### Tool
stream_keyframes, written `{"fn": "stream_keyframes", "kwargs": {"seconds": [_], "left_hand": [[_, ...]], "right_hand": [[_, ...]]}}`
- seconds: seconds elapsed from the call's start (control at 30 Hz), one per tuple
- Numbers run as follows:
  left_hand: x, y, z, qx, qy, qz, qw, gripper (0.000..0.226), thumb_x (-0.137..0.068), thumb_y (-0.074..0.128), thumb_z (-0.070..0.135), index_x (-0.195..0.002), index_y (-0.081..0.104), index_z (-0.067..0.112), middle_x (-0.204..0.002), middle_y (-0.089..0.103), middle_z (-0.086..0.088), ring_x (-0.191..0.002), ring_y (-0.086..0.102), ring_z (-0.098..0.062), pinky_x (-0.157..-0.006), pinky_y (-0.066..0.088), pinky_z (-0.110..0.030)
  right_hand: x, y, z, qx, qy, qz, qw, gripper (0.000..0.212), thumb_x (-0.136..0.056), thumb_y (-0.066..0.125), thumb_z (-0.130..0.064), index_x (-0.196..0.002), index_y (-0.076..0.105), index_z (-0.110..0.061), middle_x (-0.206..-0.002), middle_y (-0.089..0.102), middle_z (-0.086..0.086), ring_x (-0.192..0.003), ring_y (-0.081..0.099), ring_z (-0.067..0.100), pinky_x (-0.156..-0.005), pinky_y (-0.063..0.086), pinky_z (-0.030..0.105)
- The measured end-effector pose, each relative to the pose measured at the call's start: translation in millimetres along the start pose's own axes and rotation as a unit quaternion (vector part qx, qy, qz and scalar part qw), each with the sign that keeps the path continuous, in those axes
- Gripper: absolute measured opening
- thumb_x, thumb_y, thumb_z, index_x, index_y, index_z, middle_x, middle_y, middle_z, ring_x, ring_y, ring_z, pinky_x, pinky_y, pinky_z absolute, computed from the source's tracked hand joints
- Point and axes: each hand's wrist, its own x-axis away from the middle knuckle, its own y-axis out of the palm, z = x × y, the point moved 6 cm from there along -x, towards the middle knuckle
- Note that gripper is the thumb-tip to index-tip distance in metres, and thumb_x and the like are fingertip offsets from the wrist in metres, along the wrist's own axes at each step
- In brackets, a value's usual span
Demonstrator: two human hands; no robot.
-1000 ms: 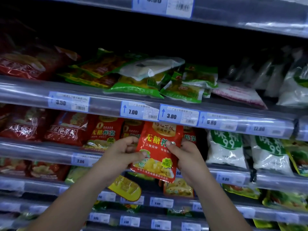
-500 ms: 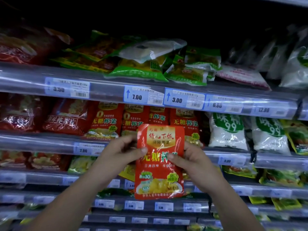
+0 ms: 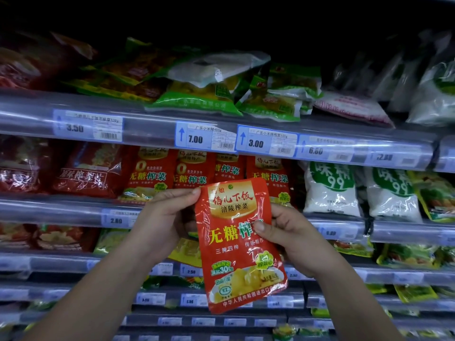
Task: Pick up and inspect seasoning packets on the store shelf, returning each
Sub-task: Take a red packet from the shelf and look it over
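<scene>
A red seasoning packet (image 3: 238, 244) with yellow and green lettering hangs upright in front of the shelves, front face toward me, tilted slightly. My left hand (image 3: 162, 222) pinches its upper left corner. My right hand (image 3: 288, 237) grips its right edge with the thumb across the front. Behind it, a row of matching red packets (image 3: 152, 175) stands on the second shelf.
Green packets (image 3: 197, 99) and a clear bag lie piled on the top shelf. White bags (image 3: 330, 190) stand to the right, dark red packets (image 3: 86, 171) to the left. Shelf rails carry price tags (image 3: 204, 139). Lower shelves hold yellow and green packets.
The red packet has come off the second shelf toward me and now sits lower and nearer. My left hand shifted to its top corner. The view tilted down a little.
</scene>
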Motion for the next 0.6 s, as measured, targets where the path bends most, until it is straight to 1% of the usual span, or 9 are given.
{"fn": "stream_keyframes", "kwargs": {"seconds": [0.1,0.17,0.27,0.33,0.4,0.47,0.5,0.53,0.6], "left_hand": [[0.2,-0.9,-1.8,0.001,0.002,0.002,1.000,0.029,-0.079,0.061,0.024,-0.057,0.075,0.013,-0.056,0.070,-0.005,-0.055,0.068,-0.019,-0.048,0.054,-0.025],[-0.2,-5.0,-2.0,0.002,0.004,0.021,1.000,0.025,-0.080,0.062,0.025,-0.062,0.075,0.013,-0.057,0.070,-0.005,-0.057,0.068,-0.018,-0.049,0.054,-0.025],[-2.0,-21.2,2.1,-0.005,0.025,0.082,0.996,0.019,-0.092,0.061,0.022,-0.081,0.073,0.010,-0.059,0.070,-0.002,-0.055,0.066,-0.014,-0.047,0.051,-0.023],[-2.9,-29.2,4.6,-0.032,0.041,0.110,0.993,0.019,-0.097,0.057,0.018,-0.089,0.072,0.009,-0.057,0.070,0.000,-0.051,0.063,-0.010,-0.044,0.047,-0.019],[-3.0,-31.8,4.8,-0.046,0.045,0.124,0.990,0.018,-0.098,0.057,0.018,-0.093,0.073,0.010,-0.058,0.071,0.000,-0.051,0.064,-0.009,-0.045,0.048,-0.019],[-4.6,-36.1,3.6,-0.053,0.042,0.140,0.988,0.018,-0.098,0.059,0.021,-0.092,0.075,0.015,-0.066,0.074,-0.002,-0.059,0.069,-0.013,-0.053,0.053,-0.024],[-5.5,-37.7,3.9,-0.065,0.041,0.137,0.988,0.017,-0.098,0.060,0.022,-0.091,0.076,0.016,-0.071,0.076,-0.002,-0.065,0.071,-0.015,-0.058,0.055,-0.026],[-5.7,-37.7,5.0,-0.086,0.037,0.126,0.988,0.014,-0.096,0.063,0.020,-0.090,0.075,0.017,-0.076,0.077,-0.001,-0.070,0.073,-0.015,-0.061,0.057,-0.026],[-5.8,-33.5,5.0,-0.159,0.029,0.088,0.983,0.009,-0.090,0.070,0.009,-0.088,0.074,0.018,-0.080,0.078,0.002,-0.073,0.076,-0.009,-0.062,0.058,-0.022]], "right_hand": [[-1.0,-0.4,0.4,0.005,0.001,0.000,1.000,0.037,-0.094,0.059,-0.014,-0.129,0.060,-0.003,-0.123,0.072,0.020,-0.112,0.070,0.040,-0.093,0.058,0.050],[-2.8,-1.4,1.5,0.012,0.004,0.013,1.000,0.033,-0.094,0.059,-0.015,-0.125,0.063,-0.005,-0.118,0.074,0.018,-0.106,0.072,0.036,-0.088,0.061,0.046],[-7.1,-5.8,3.6,0.051,0.007,0.062,0.997,0.017,-0.090,0.064,-0.019,-0.101,0.076,-0.018,-0.098,0.080,0.011,-0.087,0.074,0.028,-0.068,0.062,0.032],[-10.1,-6.4,5.9,0.063,0.006,0.080,0.995,0.011,-0.086,0.069,-0.019,-0.089,0.078,-0.024,-0.093,0.080,0.012,-0.084,0.072,0.027,-0.067,0.062,0.033],[-13.9,0.1,5.8,0.081,0.008,0.068,0.994,0.011,-0.088,0.071,-0.014,-0.097,0.075,-0.019,-0.097,0.079,0.015,-0.089,0.075,0.029,-0.075,0.062,0.039],[-20.0,3.3,5.4,0.094,-0.002,0.075,0.993,0.017,-0.089,0.072,-0.008,-0.106,0.072,-0.014,-0.096,0.079,0.015,-0.092,0.077,0.030,-0.079,0.063,0.044],[-24.0,1.6,5.0,0.093,-0.012,0.098,0.991,0.020,-0.089,0.072,-0.007,-0.109,0.072,-0.014,-0.096,0.078,0.017,-0.094,0.077,0.033,-0.080,0.063,0.046],[-27.9,-1.8,3.9,0.084,-0.022,0.128,0.988,0.024,-0.089,0.073,-0.008,-0.112,0.071,-0.013,-0.098,0.077,0.021,-0.097,0.075,0.036,-0.079,0.063,0.047],[-34.3,-9.6,1.3,0.051,-0.035,0.181,0.981,0.029,-0.089,0.072,-0.007,-0.118,0.067,-0.010,-0.104,0.074,0.025,-0.100,0.074,0.036,-0.074,0.063,0.039]]}}
